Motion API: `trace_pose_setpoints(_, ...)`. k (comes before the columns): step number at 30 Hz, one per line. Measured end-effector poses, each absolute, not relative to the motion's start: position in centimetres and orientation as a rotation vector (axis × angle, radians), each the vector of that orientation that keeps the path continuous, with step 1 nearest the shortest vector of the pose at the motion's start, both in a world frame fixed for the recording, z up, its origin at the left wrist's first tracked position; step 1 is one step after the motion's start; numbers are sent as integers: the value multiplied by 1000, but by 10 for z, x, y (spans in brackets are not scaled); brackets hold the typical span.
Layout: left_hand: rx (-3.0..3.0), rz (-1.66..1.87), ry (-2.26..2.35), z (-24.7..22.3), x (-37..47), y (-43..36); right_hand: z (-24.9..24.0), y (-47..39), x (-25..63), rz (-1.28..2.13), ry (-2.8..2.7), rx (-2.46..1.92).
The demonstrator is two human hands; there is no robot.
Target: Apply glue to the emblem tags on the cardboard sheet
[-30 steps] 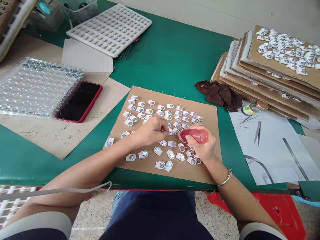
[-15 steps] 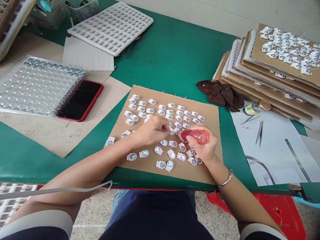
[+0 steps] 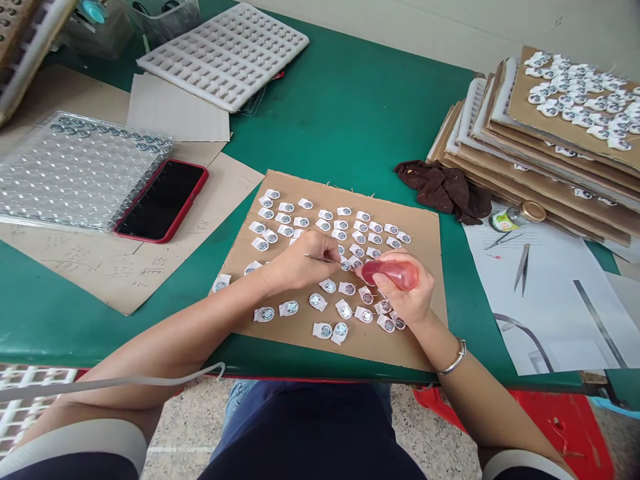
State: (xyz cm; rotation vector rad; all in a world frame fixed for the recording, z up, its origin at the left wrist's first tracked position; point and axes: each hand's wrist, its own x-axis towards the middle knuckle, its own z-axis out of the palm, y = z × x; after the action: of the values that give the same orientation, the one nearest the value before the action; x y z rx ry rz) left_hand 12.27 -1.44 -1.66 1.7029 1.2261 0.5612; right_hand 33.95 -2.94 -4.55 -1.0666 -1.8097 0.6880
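Observation:
A brown cardboard sheet [image 3: 295, 337] carries many small white pieces, each with a round metallic disc, such as one near the front edge [image 3: 340, 331]. Over the sheet's middle, my left hand [image 3: 313, 257] pinches a thin metal tool [image 3: 320, 259], pointing right toward a piece. My right hand [image 3: 411, 287] is wrapped round a small red squeeze bottle [image 3: 395, 274], held on its side. The bottle's narrow end faces left, close to the tool's tip and the pieces between my hands. Whether the bottle's tip touches a piece is too small to tell.
On the left lie a phone [image 3: 163, 200], a clear tray [image 3: 65, 173] and a white moulded tray [image 3: 225, 53]. To the right are stacked cardboard sheets [image 3: 550, 163], a brown cloth [image 3: 445, 190], a small jar [image 3: 517, 215] and tweezers [image 3: 522, 270] on paper.
Both hands hold nearly the same pose, with the tool and the red bottle still in them. The surroundings have shifted very slightly to the right in the view.

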Motion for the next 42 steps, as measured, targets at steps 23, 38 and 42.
trace_pose_setpoints(23, 1657, 561, 1196, -21, 120, -14, -47, -29, 338, 705, -1805, -1026)
trace_pose_setpoints(38, 1660, 561, 1185, -25, 120, -12, -49, -27, 335, 728, -1804, -996)
trace_pose_setpoints(42, 1645, 558, 1201, -28, 120, -11, -48, -26, 334, 730, -1796, -1007)
